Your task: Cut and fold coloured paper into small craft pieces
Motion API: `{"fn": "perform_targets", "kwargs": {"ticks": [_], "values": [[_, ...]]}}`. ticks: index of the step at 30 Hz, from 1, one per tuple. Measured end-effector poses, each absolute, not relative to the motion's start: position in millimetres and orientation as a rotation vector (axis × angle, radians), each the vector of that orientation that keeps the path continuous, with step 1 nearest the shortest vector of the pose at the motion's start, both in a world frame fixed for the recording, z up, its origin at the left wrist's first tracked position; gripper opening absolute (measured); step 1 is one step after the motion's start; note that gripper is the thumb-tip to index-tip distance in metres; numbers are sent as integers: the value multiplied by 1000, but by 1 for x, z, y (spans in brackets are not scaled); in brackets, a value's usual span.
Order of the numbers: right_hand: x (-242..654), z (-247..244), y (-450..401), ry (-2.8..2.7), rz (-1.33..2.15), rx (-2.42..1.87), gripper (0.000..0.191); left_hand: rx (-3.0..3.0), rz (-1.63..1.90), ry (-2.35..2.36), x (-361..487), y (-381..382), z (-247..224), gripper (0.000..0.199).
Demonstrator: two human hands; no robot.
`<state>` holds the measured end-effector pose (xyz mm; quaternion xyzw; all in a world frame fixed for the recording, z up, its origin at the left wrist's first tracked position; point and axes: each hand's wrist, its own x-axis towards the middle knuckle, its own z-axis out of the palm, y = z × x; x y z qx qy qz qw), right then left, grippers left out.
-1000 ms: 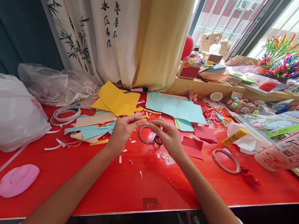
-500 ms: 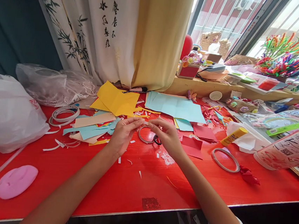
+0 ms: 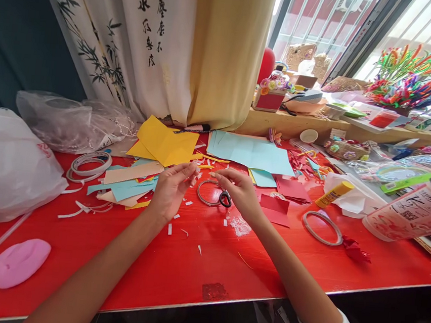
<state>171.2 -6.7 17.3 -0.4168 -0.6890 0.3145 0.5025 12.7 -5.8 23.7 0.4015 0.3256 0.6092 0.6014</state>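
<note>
My left hand (image 3: pixel 173 185) is closed, thumb against fingers, with small white scraps showing at its fingertips. Facing it across a small gap, my right hand (image 3: pixel 238 186) is pinched; what it holds, if anything, is too small to make out. Between and just below the hands a roll of tape (image 3: pixel 198 193) lies flat, with the black handle loop of scissors (image 3: pixel 225 199) at its right side. Small white paper bits (image 3: pixel 170 228) are scattered in front of the hands, and crumpled clear film (image 3: pixel 240 226) lies below my right hand.
Yellow paper (image 3: pixel 167 144), light blue paper (image 3: pixel 250 152) and red squares (image 3: pixel 275 210) lie behind and beside the hands. At the right are a glue stick (image 3: pixel 335 194), another tape roll (image 3: pixel 308 226) and a large cup (image 3: pixel 412 208). A white bag (image 3: pixel 12 167) and pink clay (image 3: pixel 19 263) are left.
My hands have moved apart, leaving a gap between their fingertips. The whole view has shifted slightly, with things appearing a little further left.
</note>
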Motion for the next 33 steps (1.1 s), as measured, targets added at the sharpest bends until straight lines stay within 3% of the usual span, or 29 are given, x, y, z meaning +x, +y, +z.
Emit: {"fn": "perform_targets", "kwargs": {"ticks": [16,33], "values": [[167,21,-12,-1730,728,-933,19,1283,1405,979,16,-14,28,14],[168,22,-11,-1737,713,-948,20,1183,1438,921,18,-12,23,14]]}}
